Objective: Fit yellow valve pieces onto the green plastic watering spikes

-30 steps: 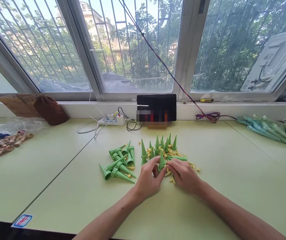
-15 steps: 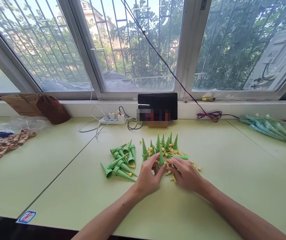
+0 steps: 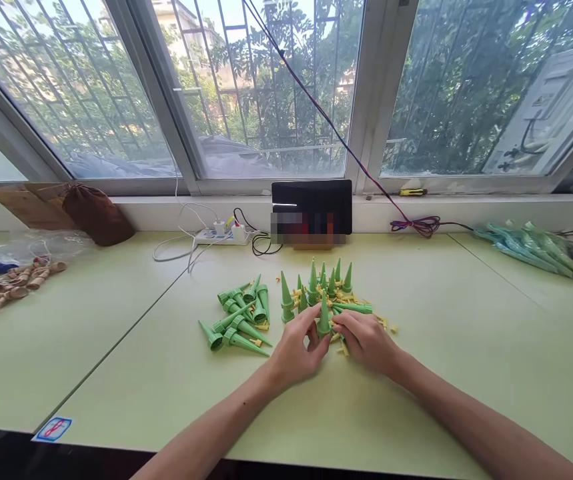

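Observation:
My left hand [image 3: 297,343] is closed around the lower part of a green plant-watering spike [image 3: 323,315], which stands point up. At the right side of that spike, my right hand [image 3: 369,343] pinches a small yellow plastic valve, mostly hidden by the fingertips. Just behind both hands, several more green spikes [image 3: 312,283] stand upright among loose yellow valves [image 3: 361,303]. One green spike [image 3: 353,309] lies on its side there. To the left of my left hand lies a heap of green spikes [image 3: 241,323] with a few yellow pieces.
A tablet [image 3: 311,208] leans at the back by the window, beside a power strip [image 3: 221,236] with cables. Wooden handles [image 3: 3,293] and a brown pouch [image 3: 99,215] lie far left. Plastic-wrapped green items [image 3: 536,250] are far right on the table [image 3: 416,407].
My right fingertips have closed in against the side of the held spike, covering more of the yellow valve. The whole view has shifted slightly.

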`<state>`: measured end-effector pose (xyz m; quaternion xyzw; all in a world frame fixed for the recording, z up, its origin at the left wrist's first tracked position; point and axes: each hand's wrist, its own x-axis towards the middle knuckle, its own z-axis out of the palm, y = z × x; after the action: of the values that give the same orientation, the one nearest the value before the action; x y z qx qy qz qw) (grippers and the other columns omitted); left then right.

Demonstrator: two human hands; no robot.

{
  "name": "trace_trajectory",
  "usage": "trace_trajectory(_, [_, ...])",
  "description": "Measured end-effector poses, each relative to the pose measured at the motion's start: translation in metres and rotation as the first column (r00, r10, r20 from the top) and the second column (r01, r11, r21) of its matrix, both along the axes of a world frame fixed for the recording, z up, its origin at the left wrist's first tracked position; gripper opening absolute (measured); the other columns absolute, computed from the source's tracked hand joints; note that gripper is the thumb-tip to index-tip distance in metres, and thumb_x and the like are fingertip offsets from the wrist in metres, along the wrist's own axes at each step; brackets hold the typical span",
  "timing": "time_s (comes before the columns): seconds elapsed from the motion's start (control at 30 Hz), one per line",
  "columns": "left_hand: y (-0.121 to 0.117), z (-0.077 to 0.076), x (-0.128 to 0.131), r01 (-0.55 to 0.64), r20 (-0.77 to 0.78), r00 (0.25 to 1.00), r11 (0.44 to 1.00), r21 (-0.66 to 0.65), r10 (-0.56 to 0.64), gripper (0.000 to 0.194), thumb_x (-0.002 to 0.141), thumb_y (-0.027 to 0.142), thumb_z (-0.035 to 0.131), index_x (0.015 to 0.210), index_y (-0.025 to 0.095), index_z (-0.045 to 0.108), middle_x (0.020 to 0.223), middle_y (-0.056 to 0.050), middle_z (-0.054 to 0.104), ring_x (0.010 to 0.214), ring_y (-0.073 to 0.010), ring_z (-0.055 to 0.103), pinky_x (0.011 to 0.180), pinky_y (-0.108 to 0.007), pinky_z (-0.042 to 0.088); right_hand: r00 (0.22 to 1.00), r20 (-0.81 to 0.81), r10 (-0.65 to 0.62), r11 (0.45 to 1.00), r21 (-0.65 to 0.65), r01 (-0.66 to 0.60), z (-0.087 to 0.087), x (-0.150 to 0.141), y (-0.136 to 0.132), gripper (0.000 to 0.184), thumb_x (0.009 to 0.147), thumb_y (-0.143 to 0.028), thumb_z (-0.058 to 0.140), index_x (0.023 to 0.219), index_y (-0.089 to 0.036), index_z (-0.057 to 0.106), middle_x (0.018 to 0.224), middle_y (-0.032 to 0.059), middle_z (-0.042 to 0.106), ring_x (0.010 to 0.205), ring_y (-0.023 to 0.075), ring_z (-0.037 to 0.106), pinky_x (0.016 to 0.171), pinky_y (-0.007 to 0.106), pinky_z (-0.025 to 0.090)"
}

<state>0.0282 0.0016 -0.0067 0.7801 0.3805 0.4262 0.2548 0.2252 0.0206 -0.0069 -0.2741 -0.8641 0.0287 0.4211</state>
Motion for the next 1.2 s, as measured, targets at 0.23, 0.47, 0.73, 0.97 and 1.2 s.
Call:
trace_trajectory(0.23, [-0.002, -0.003, 0.000, 0.014, -0.025, 1.000, 0.999, 0.030, -0.013, 0.046, 0.089, 0.019, 0.060, 0.134, 0.016, 0.050, 0.083, -0.001, 0.061, 0.061, -0.0109, 0.056, 0.063, -0.026, 0.050, 0.999, -0.040, -0.002, 1.000, -0.015, 0.002, -0.002, -0.001, 0.001, 0.019, 0.104, -0.018, 0.040, 0.092, -0.021, 0.055, 0.070, 0.0017, 0.062, 0.059, 0.0161, 0.055, 0.057, 0.026, 0.038])
trace_trajectory(0.47, [-0.001, 0.002, 0.002, -0.057, -0.052, 0.997, 0.996, 0.069, 0.061, 0.047, 0.089, 0.020, 0.061, 0.134, 0.015, 0.049, 0.080, -0.001, 0.063, 0.060, -0.0118, 0.058, 0.063, -0.026, 0.051, 0.997, -0.063, -0.053, 0.998, -0.024, 0.052, -0.001, -0.001, 0.001, 0.018, 0.105, -0.021, 0.041, 0.096, -0.021, 0.057, 0.075, 0.0028, 0.063, 0.063, 0.0163, 0.058, 0.058, 0.027, 0.043])
trace_trajectory(0.73, [-0.001, 0.003, 0.001, -0.035, -0.053, 0.998, 0.996, 0.078, 0.039, 0.045, 0.090, 0.018, 0.061, 0.134, 0.016, 0.051, 0.087, -0.002, 0.063, 0.061, -0.0109, 0.057, 0.062, -0.025, 0.050, 0.993, -0.105, -0.053, 0.999, -0.005, 0.053, 0.000, 0.001, 0.001, 0.013, 0.104, -0.020, 0.045, 0.105, -0.021, 0.058, 0.080, 0.0043, 0.068, 0.066, 0.0168, 0.062, 0.060, 0.027, 0.049])
trace_trajectory(0.97, [-0.003, 0.009, 0.002, 0.015, -0.032, 0.999, 0.994, 0.109, -0.012, 0.042, 0.092, 0.014, 0.058, 0.133, 0.022, 0.056, 0.097, -0.005, 0.062, 0.064, -0.0102, 0.054, 0.064, -0.024, 0.050, 0.990, -0.131, -0.049, 0.999, -0.024, 0.046, 0.003, 0.000, -0.001, 0.015, 0.104, -0.020, 0.043, 0.106, -0.021, 0.058, 0.083, 0.0055, 0.071, 0.067, 0.0168, 0.065, 0.062, 0.028, 0.050])
trace_trajectory(1.2, [-0.004, 0.012, 0.001, 0.062, -0.037, 0.998, 0.994, 0.087, -0.059, 0.043, 0.095, 0.015, 0.053, 0.137, 0.025, 0.056, 0.112, -0.010, 0.063, 0.070, -0.0118, 0.057, 0.069, -0.026, 0.053, 0.986, -0.154, -0.066, 0.991, -0.124, 0.047, 0.003, -0.004, -0.004, 0.017, 0.105, -0.022, 0.041, 0.099, -0.022, 0.058, 0.074, 0.0014, 0.066, 0.059, 0.0145, 0.059, 0.058, 0.026, 0.047])
